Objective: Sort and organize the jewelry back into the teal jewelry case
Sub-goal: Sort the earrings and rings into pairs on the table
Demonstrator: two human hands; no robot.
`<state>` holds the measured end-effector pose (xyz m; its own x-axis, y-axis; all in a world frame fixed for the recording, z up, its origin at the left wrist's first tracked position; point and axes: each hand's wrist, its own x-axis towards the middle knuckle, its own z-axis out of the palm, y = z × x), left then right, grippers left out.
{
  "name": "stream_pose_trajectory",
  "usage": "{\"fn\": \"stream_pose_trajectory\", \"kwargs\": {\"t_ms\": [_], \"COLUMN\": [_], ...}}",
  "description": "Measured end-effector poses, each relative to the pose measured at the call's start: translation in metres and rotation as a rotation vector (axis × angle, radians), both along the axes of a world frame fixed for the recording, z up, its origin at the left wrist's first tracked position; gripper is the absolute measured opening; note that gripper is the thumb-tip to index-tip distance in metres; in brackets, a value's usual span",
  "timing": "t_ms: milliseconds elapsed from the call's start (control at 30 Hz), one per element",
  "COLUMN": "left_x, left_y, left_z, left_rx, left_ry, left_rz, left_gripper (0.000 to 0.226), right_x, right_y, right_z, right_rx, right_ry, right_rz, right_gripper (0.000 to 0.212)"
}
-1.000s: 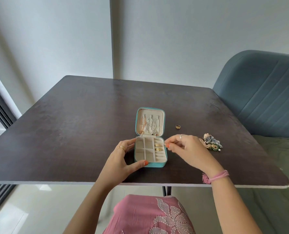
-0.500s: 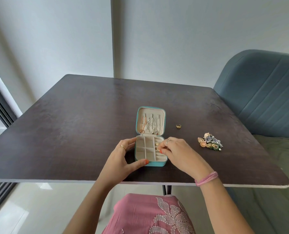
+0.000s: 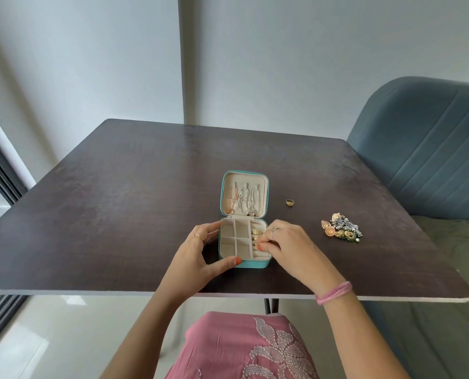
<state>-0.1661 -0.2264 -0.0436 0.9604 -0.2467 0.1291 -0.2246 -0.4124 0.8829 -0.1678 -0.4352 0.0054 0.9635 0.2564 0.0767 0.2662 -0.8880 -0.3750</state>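
A: What is nearest to the person?

B: Both hands, at the near edge of the dark table [image 3: 118, 214]. The left hand [image 3: 197, 258] grasps the jewelry case [image 3: 244, 262], thumb on its near front wall and fingers curved round its left side. There is a gold ring on one finger.

A: And the right hand?

B: The right hand [image 3: 290, 250] is over the right side of the tray, fingertips [image 3: 260, 247] pinched together at the ring slots. Something small seems to be between them, but I cannot tell what it is. A pink thread band [image 3: 334, 292] sits on that wrist.

A: Where is the case?

B: Near the middle of the table, open, its lid [image 3: 244, 177] upright behind the tray. Gold rings [image 3: 256, 232] sit in the right-hand slots, and the square compartments look bare. Chains [image 3: 245, 199] hang inside the lid.

A: Anything further out?

B: To the right, a heap of earrings [image 3: 341, 228] lies apart from the case. Beyond it a single gold ring [image 3: 290, 202] rests on the table. A blue-grey chair [image 3: 424, 149] stands at the far right.
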Motion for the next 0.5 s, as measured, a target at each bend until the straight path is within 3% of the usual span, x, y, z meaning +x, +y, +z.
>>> {"fn": "stream_pose_trajectory", "kwargs": {"t_ms": [100, 267, 400, 500], "left_x": [0.000, 0.001, 0.000, 0.000], "left_y": [0.000, 0.000, 0.000, 0.000], "left_z": [0.001, -0.001, 0.000, 0.000], "left_rx": [-0.011, -0.005, -0.015, -0.015], "left_ry": [0.004, 0.006, 0.010, 0.014], "left_rz": [-0.002, 0.007, 0.004, 0.006], "left_gripper": [0.078, 0.080, 0.078, 0.077], "right_x": [0.012, 0.062, 0.092, 0.103], "right_y": [-0.019, -0.057, -0.066, -0.065], "right_z": [0.007, -0.008, -0.025, -0.031], "right_rx": [0.113, 0.219, 0.185, 0.164], "right_ry": [-0.003, -0.147, -0.092, -0.103], "right_rz": [-0.036, -0.377, -0.462, -0.488], "right_gripper": [0.015, 0.017, 0.032, 0.029]}}
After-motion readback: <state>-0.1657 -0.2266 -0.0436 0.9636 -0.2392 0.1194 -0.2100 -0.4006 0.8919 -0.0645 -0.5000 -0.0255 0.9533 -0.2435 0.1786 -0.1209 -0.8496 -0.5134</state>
